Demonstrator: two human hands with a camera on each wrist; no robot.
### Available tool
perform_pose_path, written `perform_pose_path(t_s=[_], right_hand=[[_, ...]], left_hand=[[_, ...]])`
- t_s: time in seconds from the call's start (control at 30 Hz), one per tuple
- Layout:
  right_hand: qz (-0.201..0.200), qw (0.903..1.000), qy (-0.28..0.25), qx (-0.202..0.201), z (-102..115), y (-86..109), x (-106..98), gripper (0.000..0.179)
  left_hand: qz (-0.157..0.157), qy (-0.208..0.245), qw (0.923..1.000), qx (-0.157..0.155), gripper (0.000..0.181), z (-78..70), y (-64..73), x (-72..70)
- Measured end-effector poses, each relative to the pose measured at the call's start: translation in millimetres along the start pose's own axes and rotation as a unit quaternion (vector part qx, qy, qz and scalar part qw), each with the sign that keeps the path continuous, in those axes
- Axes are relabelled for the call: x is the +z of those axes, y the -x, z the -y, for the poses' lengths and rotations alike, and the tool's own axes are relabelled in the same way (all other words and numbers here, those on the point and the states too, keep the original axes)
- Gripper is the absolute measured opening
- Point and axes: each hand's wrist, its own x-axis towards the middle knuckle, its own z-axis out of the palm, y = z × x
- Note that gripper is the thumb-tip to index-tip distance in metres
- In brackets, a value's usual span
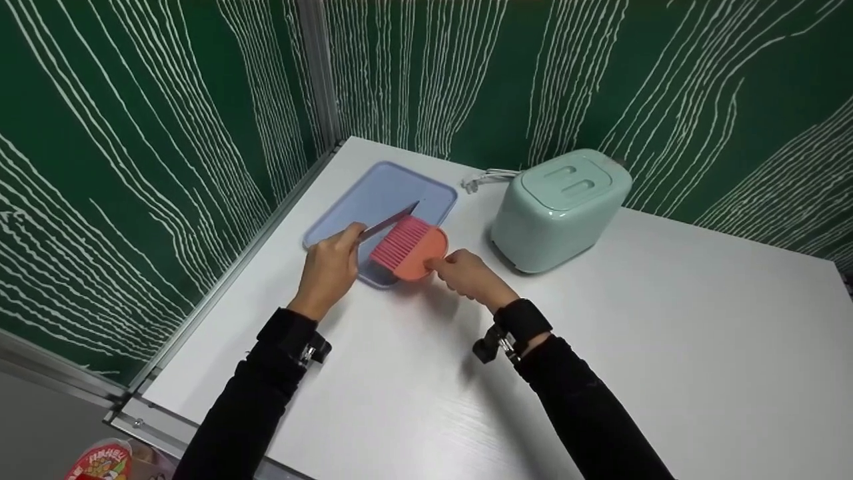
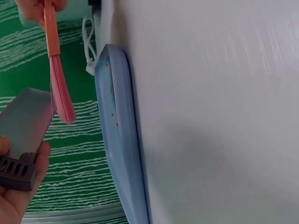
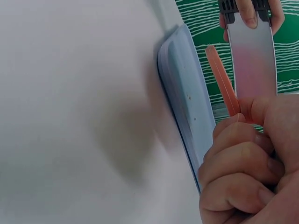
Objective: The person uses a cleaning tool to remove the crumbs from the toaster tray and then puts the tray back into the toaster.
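Over the blue tray (image 1: 373,190), my left hand (image 1: 325,272) grips a flat metal crumb tray (image 2: 24,122) by its dark slotted end, tilted on edge. My right hand (image 1: 472,275) pinches the round orange handle of a small brush (image 1: 421,259) between thumb and fingers. The brush's pink bristles (image 2: 61,93) hang against the metal plate's edge in the left wrist view. Both hands hold their things above the blue tray, near its front. Several small crumbs (image 3: 189,97) lie on the blue tray. In the right wrist view my fingers hide part of the brush.
A mint-green toaster (image 1: 561,217) stands right of the tray, its white cord (image 1: 490,177) lying behind. Green walls with white lines (image 1: 453,73) rise along the white table's (image 1: 700,347) back and left. A red-lidded tub (image 1: 101,461) sits below the table's front left corner.
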Motion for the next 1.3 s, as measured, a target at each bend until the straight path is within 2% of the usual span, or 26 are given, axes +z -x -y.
perform_pose_path(t_s=[0.33,0.53,0.9,1.13,1.3], right_hand=[[0.002,0.9998,-0.012,0.017,-14.6,-7.2,-6.5,0.044],[0.002,0.9998,-0.011,0.017,-16.1,-7.8,-7.1,0.044],[-0.004,1.0,-0.007,-0.003,-17.5,-5.1,-8.5,0.045],[-0.026,0.9978,0.033,-0.051,-11.3,0.8,-3.8,0.048],[-0.017,0.9946,0.056,-0.086,-1.2,6.5,4.0,0.049]], left_hand=[[0.006,0.017,0.9997,0.017,0.018,-4.7,-1.5,-2.1],[-0.005,0.02,0.9998,-0.005,0.017,-2.0,-1.4,-3.5],[-0.012,0.022,0.9994,-0.025,0.016,7.4,-3.0,-4.2],[-0.009,0.029,0.9984,-0.047,0.017,9.4,-6.2,-5.6],[0.002,0.029,0.998,-0.057,0.018,7.1,-5.6,-5.9]])
